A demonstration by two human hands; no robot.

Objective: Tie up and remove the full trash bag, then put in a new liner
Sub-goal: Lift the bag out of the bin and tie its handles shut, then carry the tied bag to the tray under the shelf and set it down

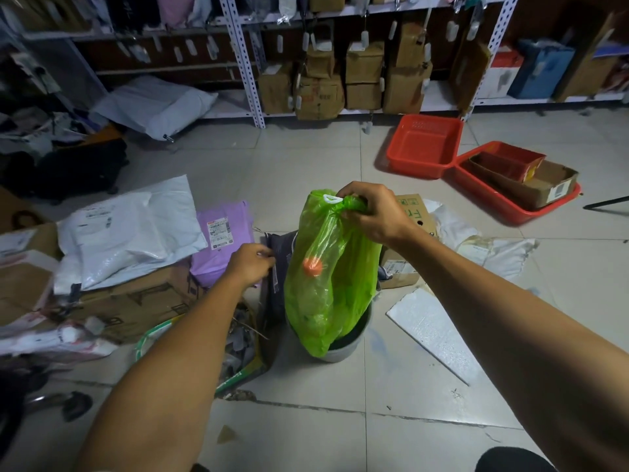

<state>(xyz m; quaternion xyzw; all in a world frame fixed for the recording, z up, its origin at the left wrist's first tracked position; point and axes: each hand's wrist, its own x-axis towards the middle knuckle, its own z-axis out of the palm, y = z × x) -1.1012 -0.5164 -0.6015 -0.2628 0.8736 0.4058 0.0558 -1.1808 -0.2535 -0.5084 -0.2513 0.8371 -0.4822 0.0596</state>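
Floor (306, 158) tiled, bare stretch ahead toward shelves (245, 63); clutter crowding left: white mailers (129, 233), purple parcel (221, 240), flattened boxes (136, 301). Red trays (425, 148) far right, well apart. White sheet (432, 328) lying just right of bin (343, 345). Green bag (333, 274) upright, long axis vertical, gathered neck up, bottom inside bin's rim, partly lifted. Orange cap (312, 267) showing through plastic. Right hand (374, 212) clenched round bag's neck, grip grasping twisted top from above. Left hand (250, 264) beside bag at mid height, fingers curled, pinching edge of dark bag (282, 264) behind; grip there partly hidden. Cardboard box (413, 212) behind right hand.
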